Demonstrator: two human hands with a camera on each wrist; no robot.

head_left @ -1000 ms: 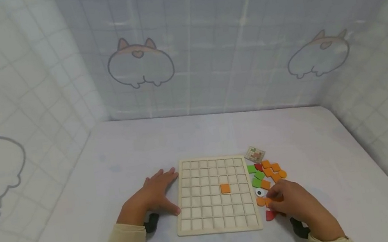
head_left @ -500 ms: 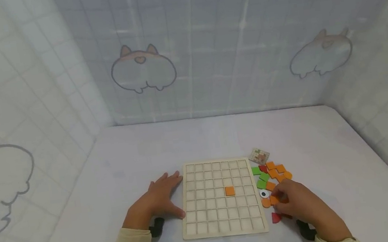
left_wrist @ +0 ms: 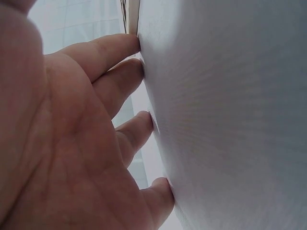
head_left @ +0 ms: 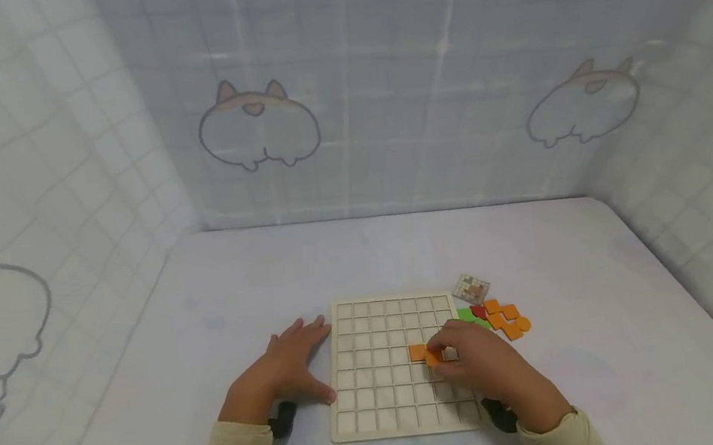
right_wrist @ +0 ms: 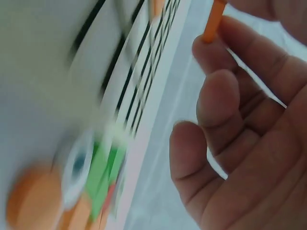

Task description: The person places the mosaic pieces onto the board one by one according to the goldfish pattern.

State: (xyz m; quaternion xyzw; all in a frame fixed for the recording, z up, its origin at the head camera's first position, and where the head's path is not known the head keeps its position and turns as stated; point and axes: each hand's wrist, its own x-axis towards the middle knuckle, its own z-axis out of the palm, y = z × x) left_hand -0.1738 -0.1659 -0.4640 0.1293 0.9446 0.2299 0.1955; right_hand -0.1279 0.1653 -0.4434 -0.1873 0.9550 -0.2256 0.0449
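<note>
A pale wooden grid board (head_left: 381,378) lies on the white cloth surface, with one orange square tile (head_left: 417,352) sitting in a cell right of its middle. My right hand (head_left: 486,364) is over the board's right half, pinching a second orange tile (head_left: 433,358) between thumb and fingers, close beside the first. In the right wrist view that held tile (right_wrist: 214,20) shows edge-on at the fingertips. My left hand (head_left: 288,369) rests at the board's left side with fingers spread, thumb and fingertips right at its edge. The left wrist view shows its fingertips (left_wrist: 146,120) on the cloth.
Right of the board lie several orange tiles (head_left: 496,321), green tiles (head_left: 464,313), a red piece (head_left: 479,312) and an orange disc (head_left: 523,324). A small printed pattern card (head_left: 471,288) lies beyond them. In the right wrist view a white eye piece (right_wrist: 78,163) shows, blurred.
My right hand has moved left from the loose pieces to over the board, carrying an orange tile it picked up there. The left hand stays at the board's left edge.
</note>
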